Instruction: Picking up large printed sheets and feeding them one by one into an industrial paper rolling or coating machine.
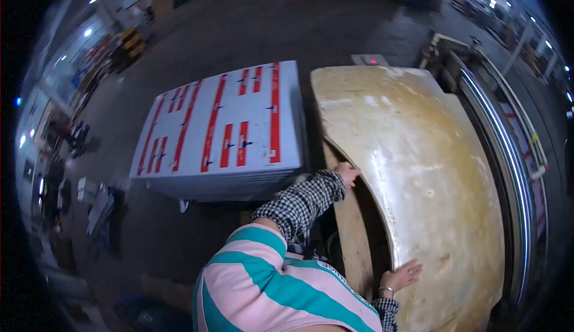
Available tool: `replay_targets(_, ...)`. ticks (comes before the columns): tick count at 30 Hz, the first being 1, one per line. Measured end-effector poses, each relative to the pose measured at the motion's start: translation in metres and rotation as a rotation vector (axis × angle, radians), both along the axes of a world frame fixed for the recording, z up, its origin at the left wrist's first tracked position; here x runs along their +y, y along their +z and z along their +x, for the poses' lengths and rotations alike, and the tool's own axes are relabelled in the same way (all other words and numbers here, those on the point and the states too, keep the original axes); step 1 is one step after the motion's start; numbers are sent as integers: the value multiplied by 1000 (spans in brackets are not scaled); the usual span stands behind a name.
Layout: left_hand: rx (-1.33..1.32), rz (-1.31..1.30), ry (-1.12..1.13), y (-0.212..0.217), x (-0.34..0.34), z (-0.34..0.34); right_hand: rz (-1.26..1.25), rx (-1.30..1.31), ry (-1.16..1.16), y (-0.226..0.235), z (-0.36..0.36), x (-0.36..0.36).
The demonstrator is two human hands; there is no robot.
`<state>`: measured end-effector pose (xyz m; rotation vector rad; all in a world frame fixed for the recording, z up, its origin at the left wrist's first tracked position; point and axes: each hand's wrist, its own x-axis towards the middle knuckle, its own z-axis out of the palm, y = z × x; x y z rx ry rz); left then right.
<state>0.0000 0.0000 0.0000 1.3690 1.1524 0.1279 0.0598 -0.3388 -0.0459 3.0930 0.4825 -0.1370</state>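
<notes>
A large, worn yellowish wooden board (pixel 436 194) lies to my right, its near-left edge bowed inward. A dark gap runs beneath that edge, beside a paler wooden strip (pixel 351 236). My left hand (pixel 347 175), in a black-and-white checked sleeve, is closed at the board's edge over the gap; its fingertips are partly hidden. Lower down, my right hand (pixel 402 276) rests on the board near the same edge, fingers stretched out over the surface. A ring and a bracelet show on it. The board's underside is hidden.
Left of the board stands a large white stack (pixel 233 123) with red printed stripes on top. Along the board's right side run a shiny metal rail (pixel 499 129) and a pale pipe frame (pixel 508 90). A small panel with a red light (pixel 372 60) sits beyond the far edge.
</notes>
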Motion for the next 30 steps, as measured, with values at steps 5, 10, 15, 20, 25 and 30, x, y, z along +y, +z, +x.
replay_targets(5,-119,-190,121,-26,-59,-75,-73,-41,-22,5,-10,-51)
replay_targets(10,65,-155,104,-56,-44,-144,-144,241,-41,105,-18,1)
replay_targets(15,65,-398,292,-92,-42,-242,901,600,213,47,3,77)
replay_targets(20,-90,-578,640,-122,-24,-317,860,1012,770,63,-97,251)
replay_targets(25,-183,-714,983,-177,11,-402,646,1209,900,-36,-138,388)
replay_targets(30,-161,-670,1201,-278,23,-524,553,682,692,-141,-135,452)
